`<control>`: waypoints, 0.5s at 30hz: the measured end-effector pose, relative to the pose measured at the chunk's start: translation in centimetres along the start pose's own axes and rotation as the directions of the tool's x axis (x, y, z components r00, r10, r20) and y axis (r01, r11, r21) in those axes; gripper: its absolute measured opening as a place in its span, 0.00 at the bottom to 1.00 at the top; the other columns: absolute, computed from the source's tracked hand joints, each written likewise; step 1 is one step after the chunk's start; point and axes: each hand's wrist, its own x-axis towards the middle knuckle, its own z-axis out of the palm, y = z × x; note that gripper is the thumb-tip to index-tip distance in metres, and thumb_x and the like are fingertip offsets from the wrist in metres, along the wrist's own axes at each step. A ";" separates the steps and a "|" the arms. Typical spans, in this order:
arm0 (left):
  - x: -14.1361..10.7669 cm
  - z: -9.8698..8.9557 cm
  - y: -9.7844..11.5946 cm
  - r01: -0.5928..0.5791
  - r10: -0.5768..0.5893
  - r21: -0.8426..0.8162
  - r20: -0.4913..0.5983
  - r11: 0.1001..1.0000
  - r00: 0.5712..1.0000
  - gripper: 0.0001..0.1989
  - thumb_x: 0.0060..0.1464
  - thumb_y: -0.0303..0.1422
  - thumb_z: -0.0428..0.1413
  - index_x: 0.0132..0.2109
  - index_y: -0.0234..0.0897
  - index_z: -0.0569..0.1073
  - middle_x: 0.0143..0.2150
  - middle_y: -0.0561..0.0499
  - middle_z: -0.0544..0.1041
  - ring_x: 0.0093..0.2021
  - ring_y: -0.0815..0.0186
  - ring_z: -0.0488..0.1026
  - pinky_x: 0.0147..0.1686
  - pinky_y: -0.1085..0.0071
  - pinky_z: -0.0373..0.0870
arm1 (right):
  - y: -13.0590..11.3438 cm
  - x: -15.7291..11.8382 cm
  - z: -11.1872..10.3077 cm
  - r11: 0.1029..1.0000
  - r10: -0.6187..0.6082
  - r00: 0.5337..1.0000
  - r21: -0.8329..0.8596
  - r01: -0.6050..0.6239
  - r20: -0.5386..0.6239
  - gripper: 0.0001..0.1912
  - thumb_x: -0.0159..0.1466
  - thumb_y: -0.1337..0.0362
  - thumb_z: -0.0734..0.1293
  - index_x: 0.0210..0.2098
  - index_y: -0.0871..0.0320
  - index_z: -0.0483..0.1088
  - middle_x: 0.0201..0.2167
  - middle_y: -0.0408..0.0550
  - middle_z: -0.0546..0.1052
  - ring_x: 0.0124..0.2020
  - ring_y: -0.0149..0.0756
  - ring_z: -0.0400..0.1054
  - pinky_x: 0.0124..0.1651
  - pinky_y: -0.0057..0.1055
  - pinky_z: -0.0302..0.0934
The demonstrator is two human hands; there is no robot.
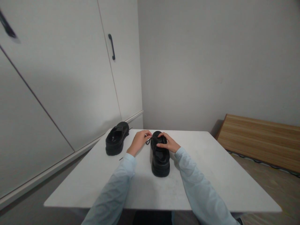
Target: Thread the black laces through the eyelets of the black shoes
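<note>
A black shoe (pixel 160 162) stands on the white table, its toe pointing away and its heel towards me. My left hand (pixel 141 139) is at the shoe's left side near the front, fingertips pinched on a dark lace (pixel 148 141). My right hand (pixel 169 143) rests on the shoe's right side, thumb and index finger apart over the tongue and lace area. A second black shoe (pixel 114 147) stands farther left, touched by neither hand, with a bit of lace at its right side.
The white table (pixel 211 175) reaches back to a grey wall. White cabinet doors (pixel 70 78) with dark handles stand at the left. A wooden board (pixel 262 140) leans low at the right, beyond the table edge.
</note>
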 end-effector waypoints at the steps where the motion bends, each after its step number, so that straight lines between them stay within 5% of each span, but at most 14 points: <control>1: -0.1 0.2 -0.2 -0.001 0.001 0.003 0.006 1.000 1.000 0.06 0.51 0.31 0.55 0.32 0.37 0.76 0.32 0.50 0.78 0.31 0.65 0.72 0.35 0.71 0.64 | 0.0 0.0 0.0 1.000 -0.001 1.000 -0.023 0.001 0.000 0.22 0.49 0.55 0.72 0.40 0.56 0.66 0.41 0.46 0.69 0.46 0.40 0.63 0.53 0.40 0.55; 10: -1.0 1.2 -1.0 -0.036 0.036 -0.002 0.006 0.999 0.999 0.04 0.50 0.30 0.56 0.34 0.38 0.76 0.33 0.50 0.78 0.33 0.64 0.73 0.36 0.71 0.65 | 0.6 0.4 0.3 0.999 0.005 1.000 -0.051 -0.006 -0.017 0.08 0.60 0.62 0.64 0.36 0.55 0.73 0.39 0.47 0.71 0.50 0.38 0.63 0.58 0.40 0.52; 15: -1.2 1.5 -0.8 -0.066 0.067 0.023 -0.044 0.998 0.997 0.05 0.51 0.29 0.56 0.34 0.38 0.77 0.34 0.49 0.75 0.32 0.67 0.72 0.36 0.72 0.66 | 0.8 0.8 0.8 0.983 0.014 1.000 -0.182 -0.019 -0.028 0.12 0.56 0.73 0.64 0.38 0.56 0.74 0.40 0.48 0.71 0.47 0.37 0.65 0.56 0.39 0.56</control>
